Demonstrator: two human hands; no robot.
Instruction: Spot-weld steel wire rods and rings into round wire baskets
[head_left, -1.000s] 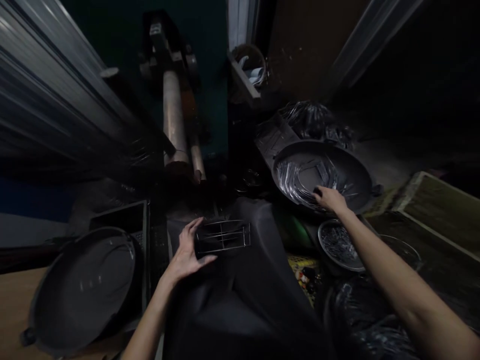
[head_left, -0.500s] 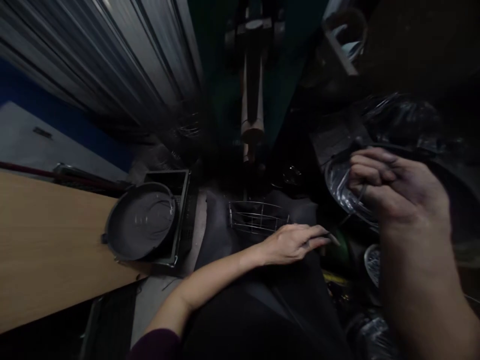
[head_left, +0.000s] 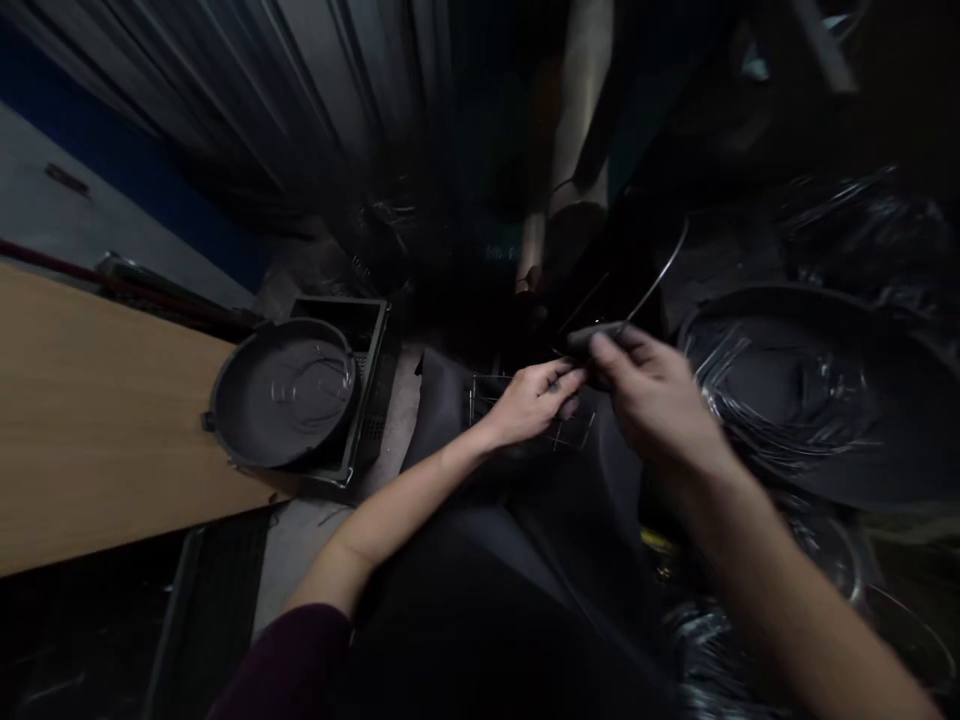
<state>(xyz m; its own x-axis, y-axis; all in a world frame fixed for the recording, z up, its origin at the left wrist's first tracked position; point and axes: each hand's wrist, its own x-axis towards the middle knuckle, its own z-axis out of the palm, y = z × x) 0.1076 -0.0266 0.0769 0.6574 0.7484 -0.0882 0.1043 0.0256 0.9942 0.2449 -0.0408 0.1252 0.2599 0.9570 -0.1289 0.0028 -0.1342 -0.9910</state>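
Both hands have come together since half a second ago: the right hand (head_left: pixel 652 400), which was raised close to the camera in a fist, now sits lower and further out, and the left hand (head_left: pixel 534 402) has lifted off the dark cloth (head_left: pixel 480 570) to meet it.

A thin wire (head_left: pixel 664 270) rises from the right fingertips. Its long axis runs from the fingers up and to the right in a gentle curve, with the free end pointing away from the person towards the dark back of the scene. The lower end is lost among the fingers.

The right grip is closed: thumb and forefinger are pinched on the wire's lower end and the other fingers are curled in behind. The left grip is nearly closed too, its fingertips bunched and touching the right thumb (whether they also pinch the wire cannot be told in this light).

Just beneath the left hand lies a wire frame (head_left: pixel 568 436) on the dark cloth, its grid showing on either side of the fingers.

To the right, a big pan (head_left: pixel 862 480) holds a loose heap of bent wires. To the left, a small pan (head_left: pixel 281 395) sits tilted in a crate (head_left: pixel 375 350) beside the wooden counter (head_left: pixel 90 430), and a ribbed shutter (head_left: pixel 262 110) stands behind.
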